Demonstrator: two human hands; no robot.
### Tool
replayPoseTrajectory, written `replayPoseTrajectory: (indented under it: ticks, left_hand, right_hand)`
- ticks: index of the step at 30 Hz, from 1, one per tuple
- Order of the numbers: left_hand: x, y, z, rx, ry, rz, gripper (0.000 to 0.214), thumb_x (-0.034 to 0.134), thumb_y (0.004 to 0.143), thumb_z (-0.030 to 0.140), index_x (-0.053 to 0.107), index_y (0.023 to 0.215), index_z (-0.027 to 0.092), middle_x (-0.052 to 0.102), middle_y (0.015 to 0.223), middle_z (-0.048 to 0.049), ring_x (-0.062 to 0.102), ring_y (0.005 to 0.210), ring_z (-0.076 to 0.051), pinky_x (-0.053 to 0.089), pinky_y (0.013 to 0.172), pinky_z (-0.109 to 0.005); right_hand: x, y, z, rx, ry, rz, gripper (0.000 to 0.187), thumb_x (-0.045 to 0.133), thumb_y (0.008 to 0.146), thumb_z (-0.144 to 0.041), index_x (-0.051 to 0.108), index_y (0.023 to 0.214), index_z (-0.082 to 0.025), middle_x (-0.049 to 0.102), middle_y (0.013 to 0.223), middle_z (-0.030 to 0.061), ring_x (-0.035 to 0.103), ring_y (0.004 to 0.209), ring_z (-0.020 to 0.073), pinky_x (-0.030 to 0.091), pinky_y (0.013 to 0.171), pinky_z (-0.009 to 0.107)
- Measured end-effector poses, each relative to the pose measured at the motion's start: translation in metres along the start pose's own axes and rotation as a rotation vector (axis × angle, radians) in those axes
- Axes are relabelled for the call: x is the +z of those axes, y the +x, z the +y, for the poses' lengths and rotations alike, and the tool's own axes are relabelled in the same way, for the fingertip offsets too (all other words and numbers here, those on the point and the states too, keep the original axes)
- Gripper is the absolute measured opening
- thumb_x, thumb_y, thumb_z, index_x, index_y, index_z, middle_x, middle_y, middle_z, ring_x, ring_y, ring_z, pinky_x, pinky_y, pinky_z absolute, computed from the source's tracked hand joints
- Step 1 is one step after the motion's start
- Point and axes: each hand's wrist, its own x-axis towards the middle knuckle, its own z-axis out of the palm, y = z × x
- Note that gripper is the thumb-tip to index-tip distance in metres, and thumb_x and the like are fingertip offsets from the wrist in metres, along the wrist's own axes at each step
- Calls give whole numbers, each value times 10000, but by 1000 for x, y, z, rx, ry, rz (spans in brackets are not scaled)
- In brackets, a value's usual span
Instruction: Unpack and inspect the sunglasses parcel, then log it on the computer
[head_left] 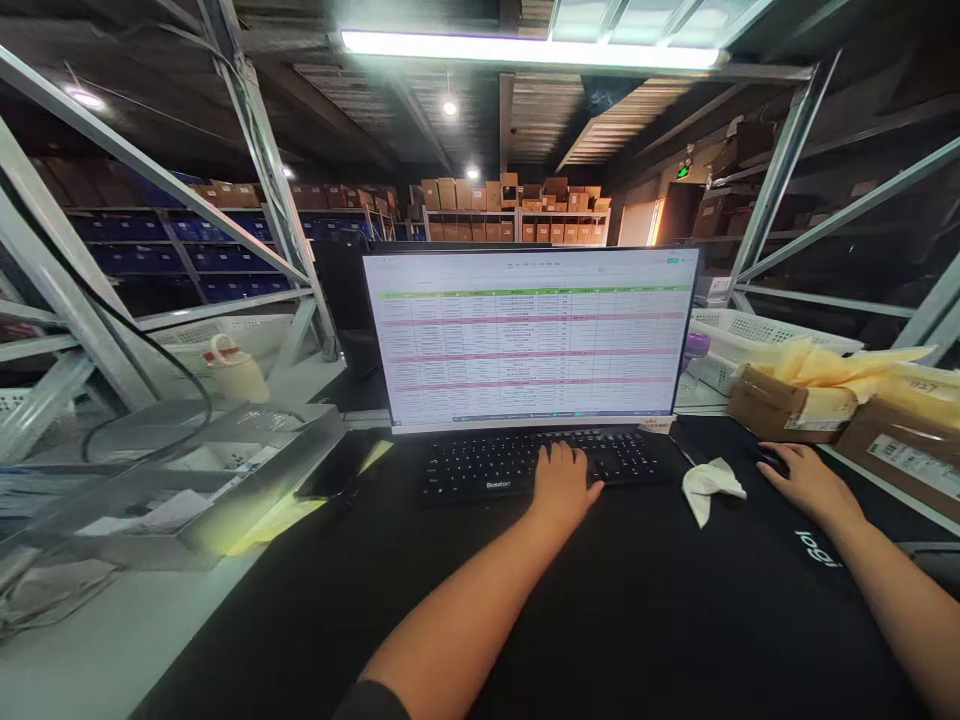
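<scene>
At the view's centre, a monitor (530, 340) shows a spreadsheet (517, 352). Toward five o'clock, the left hand (561, 487) rests on the keyboard (469, 468), fingers loosely spread, holding nothing. Between three and four o'clock, the right hand (811, 485) curves over a dark mouse (775, 458); whether it grips, I cannot tell. Keyboard-and-mouse entry seems under way; the next move likely calls for light presses or small slides.

Rests left hand (562, 485) on keyboard (469, 465), below monitor (529, 340) displaying spreadsheet (450, 345); holds mouse (772, 460) under fingers (777, 481) of right hand (816, 487), near crumpled white tissue (705, 485).
</scene>
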Motion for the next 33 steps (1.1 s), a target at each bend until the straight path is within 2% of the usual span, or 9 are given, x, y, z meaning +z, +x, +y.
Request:
replayPoseTrajectory:
  ticks: [6,15,24,33]
  left_hand:
    - [-2,-1,1,-3,11,-8,610,504,983,582,572,1387,131,593,1431,-201,519,1325,-336,376,1156,-516]
    - [-5,-2,0,7,10,-22,633,489,990,584,569,1384,95,573,1445,-219,512,1322,-333,358,1168,-502]
    - [-4,1,1,1,1,-22,614,515,984,565,569,1384,102,572,1441,-220,515,1322,-339,361,1172,-507]
    - [-5,4,1,17,-14,-10,577,530,991,499,588,1371,68,574,1429,-250,532,1316,-368,376,1164,-526]
  right_hand:
    - [3,3,3,-32,18,8,633,450,804,-563,615,1295,-199,633,1259,168,567,1260,328,471,1052,462]
    - [-7,-1,-7,-19,11,13,572,504,775,-485,642,1260,-215,661,1249,158,578,1267,316,441,1109,448]
    - [-21,-6,-22,18,2,14,506,546,808,-448,668,1230,-196,645,1281,153,598,1234,303,464,1077,430]
    - [-27,-8,-26,28,17,49,504,574,774,-438,640,1191,-163,650,1231,160,628,1158,297,499,1037,412]
